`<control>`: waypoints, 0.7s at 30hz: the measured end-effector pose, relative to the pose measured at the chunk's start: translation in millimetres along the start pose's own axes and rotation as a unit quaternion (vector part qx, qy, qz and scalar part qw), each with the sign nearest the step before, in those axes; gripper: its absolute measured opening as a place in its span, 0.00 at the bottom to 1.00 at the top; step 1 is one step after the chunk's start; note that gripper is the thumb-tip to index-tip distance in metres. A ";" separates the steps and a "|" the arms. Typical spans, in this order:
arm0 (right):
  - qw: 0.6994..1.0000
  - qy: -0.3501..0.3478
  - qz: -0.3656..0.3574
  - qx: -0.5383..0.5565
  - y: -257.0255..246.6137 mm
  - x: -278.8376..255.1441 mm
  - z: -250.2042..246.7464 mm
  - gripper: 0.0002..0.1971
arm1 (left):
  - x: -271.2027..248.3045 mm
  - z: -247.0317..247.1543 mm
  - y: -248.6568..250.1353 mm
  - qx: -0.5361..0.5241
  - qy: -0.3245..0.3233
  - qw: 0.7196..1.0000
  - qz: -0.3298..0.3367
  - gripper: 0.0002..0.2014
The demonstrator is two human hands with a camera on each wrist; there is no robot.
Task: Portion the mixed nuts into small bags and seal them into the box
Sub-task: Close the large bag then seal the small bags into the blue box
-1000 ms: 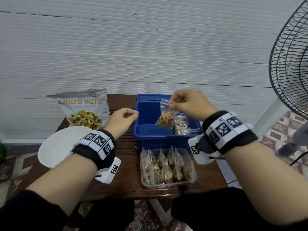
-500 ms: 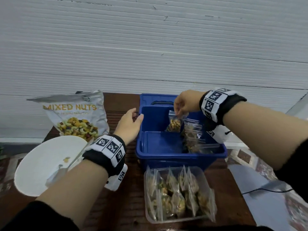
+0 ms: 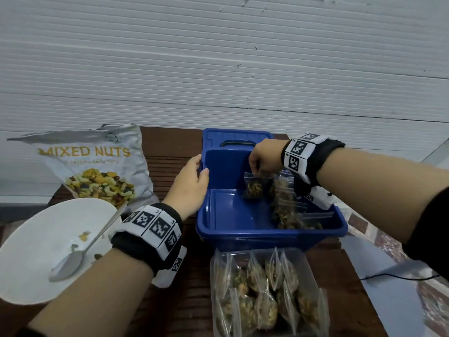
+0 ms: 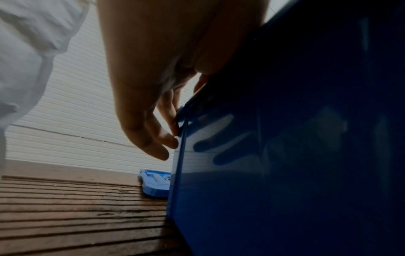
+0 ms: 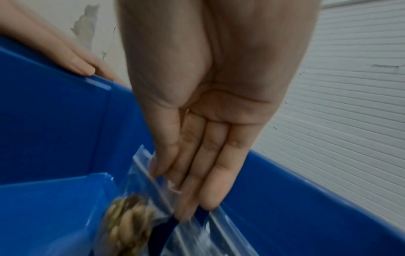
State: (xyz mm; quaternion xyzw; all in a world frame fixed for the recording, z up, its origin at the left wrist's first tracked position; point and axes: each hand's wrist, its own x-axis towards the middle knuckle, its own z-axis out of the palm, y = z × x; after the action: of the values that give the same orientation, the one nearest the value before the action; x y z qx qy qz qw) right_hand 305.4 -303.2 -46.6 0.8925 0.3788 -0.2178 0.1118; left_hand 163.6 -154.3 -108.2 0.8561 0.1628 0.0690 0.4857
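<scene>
Right hand (image 3: 263, 155) pinches bag (image 3: 254, 187) inside box (image 3: 243, 229).
Left hand (image 3: 190, 188), fingers relaxed, rests on box's left rim; plate (image 3: 36, 251), one spoon (image 3: 80, 251) at table's left edge.

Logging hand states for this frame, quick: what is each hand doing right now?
Left hand: open, fingers resting on the blue box at its left rim.
Right hand: pinching the top of a small bag of nuts inside the box.

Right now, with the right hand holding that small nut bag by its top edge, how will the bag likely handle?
Probably floppy: the small bag hangs from the right hand, its nuts sagging to the bottom. Likely light, since only the fingers pinch it. The film looks glossy, so perhaps slippery.
</scene>
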 end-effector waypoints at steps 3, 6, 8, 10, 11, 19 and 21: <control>0.999 0.009 -0.004 -0.044 -1.6 -0.3 -1.0 0.12 | 0.9 0.2 -2.5 -0.003 -0.001 1.000 -0.004 0.24; 0.997 0.014 0.002 -0.074 -2.8 -0.9 -4.6 0.13 | 0.6 0.7 -3.2 -0.010 -0.004 1.000 -0.004 0.24; 0.997 0.009 0.013 -0.077 -4.2 -3.6 -8.0 0.14 | 0.1 0.6 -2.9 -0.011 -0.004 1.000 -0.005 0.24; 0.998 0.007 0.021 -0.066 -4.9 -7.6 -11.9 0.15 | -0.1 0.4 -2.9 -0.009 -0.006 1.000 -0.005 0.25; 0.998 0.008 0.024 -0.052 -5.2 -9.3 -14.0 0.15 | 0.2 0.2 -3.5 -0.007 -0.007 1.000 -0.005 0.25; 0.996 0.018 0.046 0.078 -2.1 -31.5 -24.2 0.10 | -6.0 -3.8 3.2 0.016 0.004 1.000 -0.025 0.24; 0.993 0.033 0.032 0.105 -2.6 -43.9 -26.9 0.09 | -10.7 -5.1 7.6 -0.007 0.035 0.999 -0.035 0.22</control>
State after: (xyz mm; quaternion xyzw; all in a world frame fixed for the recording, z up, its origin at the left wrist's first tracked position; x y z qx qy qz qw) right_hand 284.6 -319.1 -2.2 0.9176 0.3287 -0.2234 0.0120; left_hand 153.8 -157.5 -98.6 0.8436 0.2093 0.0833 0.4875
